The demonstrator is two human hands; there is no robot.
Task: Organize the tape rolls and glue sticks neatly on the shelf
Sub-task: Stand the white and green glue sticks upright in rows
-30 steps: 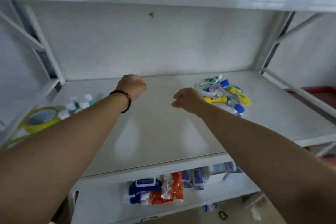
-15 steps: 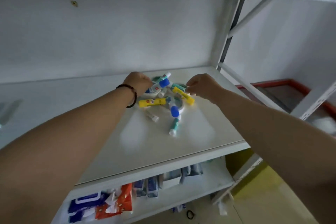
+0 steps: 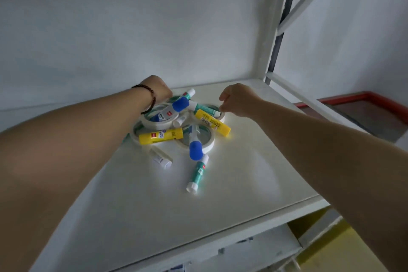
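Note:
A jumbled pile lies on the white shelf [image 3: 242, 187]: white tape rolls [image 3: 159, 125] [image 3: 208, 144] under glue sticks. Two yellow glue sticks [image 3: 161, 136] [image 3: 213, 122], two blue-capped ones [image 3: 195, 142] [image 3: 174, 108], a green one [image 3: 197, 173] and a small white one [image 3: 161, 158] are among them. My left hand [image 3: 157, 88], with a bead bracelet on the wrist, reaches down at the pile's far left side; its fingers are hidden. My right hand [image 3: 239, 99] is at the pile's right side, thumb and finger pinched at the rim of a tape roll [image 3: 223, 117].
The shelf's white upright post [image 3: 276, 40] and diagonal brace stand at the back right, with a low side rail [image 3: 309, 104] along the right edge. The wall is close behind the pile. A lower shelf [image 3: 254, 247] holds packages. A red-edged floor area [image 3: 364, 106] lies beyond.
The view has swung right and closed in on the pile. Both hands moved from the shelf's middle onto the pile, the right one now pinching at a tape roll's rim.

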